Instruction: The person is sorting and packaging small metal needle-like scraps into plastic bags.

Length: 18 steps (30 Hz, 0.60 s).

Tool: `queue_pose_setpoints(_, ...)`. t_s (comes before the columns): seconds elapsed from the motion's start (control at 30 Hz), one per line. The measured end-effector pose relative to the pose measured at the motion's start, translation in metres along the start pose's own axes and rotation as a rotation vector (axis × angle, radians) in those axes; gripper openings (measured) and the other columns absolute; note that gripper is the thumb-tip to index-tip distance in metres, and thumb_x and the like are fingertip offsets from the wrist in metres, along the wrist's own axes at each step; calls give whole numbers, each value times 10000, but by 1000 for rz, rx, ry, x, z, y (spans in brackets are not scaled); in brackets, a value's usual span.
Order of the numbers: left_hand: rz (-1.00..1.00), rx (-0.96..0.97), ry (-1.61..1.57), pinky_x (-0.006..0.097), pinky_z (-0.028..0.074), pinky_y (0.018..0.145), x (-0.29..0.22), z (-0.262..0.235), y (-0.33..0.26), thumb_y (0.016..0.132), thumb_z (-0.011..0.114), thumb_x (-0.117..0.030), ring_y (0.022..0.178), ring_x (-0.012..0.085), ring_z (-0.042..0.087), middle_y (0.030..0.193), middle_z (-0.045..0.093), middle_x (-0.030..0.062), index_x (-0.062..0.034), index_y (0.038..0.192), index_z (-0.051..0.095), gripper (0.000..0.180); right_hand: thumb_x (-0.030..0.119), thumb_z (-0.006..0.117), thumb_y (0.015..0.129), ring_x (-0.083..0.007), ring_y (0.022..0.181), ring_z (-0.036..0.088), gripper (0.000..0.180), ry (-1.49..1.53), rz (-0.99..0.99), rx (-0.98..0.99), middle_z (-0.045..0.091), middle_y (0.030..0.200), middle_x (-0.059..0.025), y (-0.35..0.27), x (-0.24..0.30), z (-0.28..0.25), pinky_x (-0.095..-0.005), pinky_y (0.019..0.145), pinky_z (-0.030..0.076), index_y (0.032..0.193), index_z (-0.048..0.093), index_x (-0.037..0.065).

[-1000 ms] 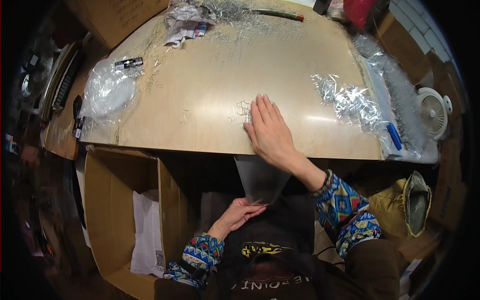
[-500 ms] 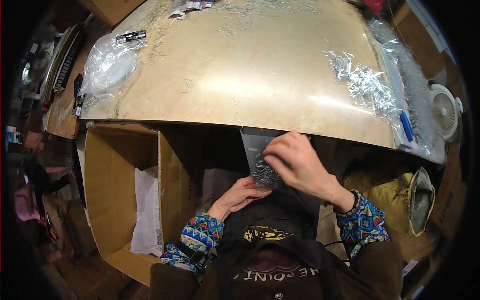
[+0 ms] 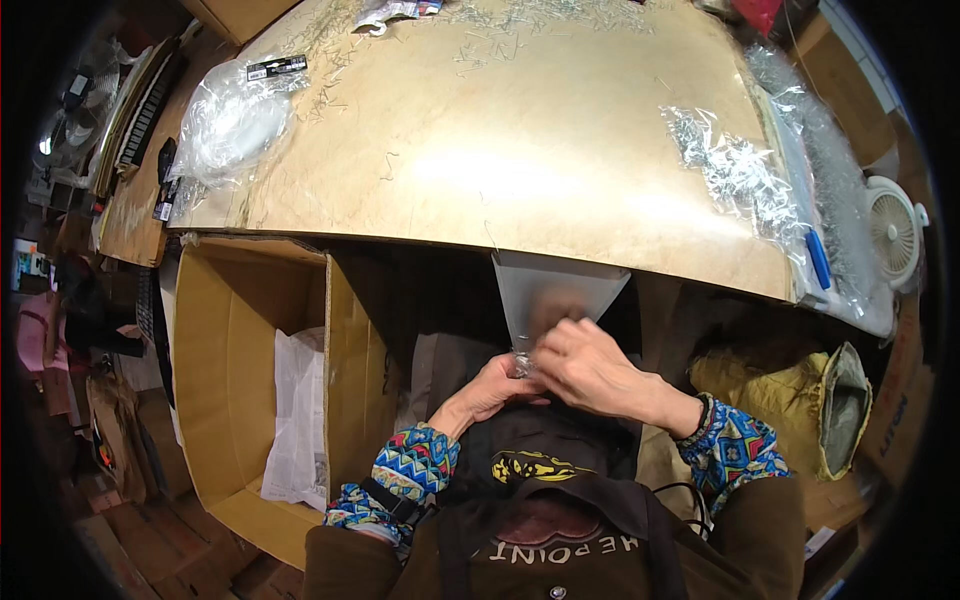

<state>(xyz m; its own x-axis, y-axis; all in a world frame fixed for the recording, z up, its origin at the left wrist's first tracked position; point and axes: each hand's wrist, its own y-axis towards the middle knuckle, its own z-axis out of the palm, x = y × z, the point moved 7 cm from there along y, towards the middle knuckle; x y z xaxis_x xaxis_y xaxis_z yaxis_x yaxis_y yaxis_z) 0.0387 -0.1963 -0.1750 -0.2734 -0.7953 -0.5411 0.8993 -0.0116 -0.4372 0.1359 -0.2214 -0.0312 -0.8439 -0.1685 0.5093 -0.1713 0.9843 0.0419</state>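
A grey tapered chute slopes down from the table's front edge, narrowing toward my hands. At its lower end my left hand is closed, its fingertips around a small shiny bundle; whether that is clear plastic or thin metal pieces is hard to see. My right hand meets it from the right with fingers curled in and slightly blurred. What those fingers hold, if anything, is hidden. One thin bent wire hook lies at the table edge above the chute.
More wire hooks are scattered along the far side of the wooden table, with a shiny heap at right near a blue pen. Clear bags lie left. Below stand a cardboard box and a yellow sack.
My right hand has come down the chute to my left hand. The wire pieces that lay on the chute's lower part no longer show there.
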Motion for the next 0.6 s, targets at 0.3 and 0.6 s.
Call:
queue_pose_setpoints(0.3,-165,-65,132,309,591,757,-1,7,-17,860,635,-4,932,172,651,1053,661,89,11,1147,622,288,215,651,838,-288,827,579,213,201,73,-193,621,841,-110,-4,-11,-14,-378,690,467,888,647,7)
queue_pose_setpoints(0.6,45,-89,250,316,587,775,-104,41,-20,860,648,-28,938,205,666,1088,667,139,61,1173,599,329,70,649,860,-226,719,592,92,646,333,-543,608,795,-102,41,-45,-86,-318,639,477,932,671,18)
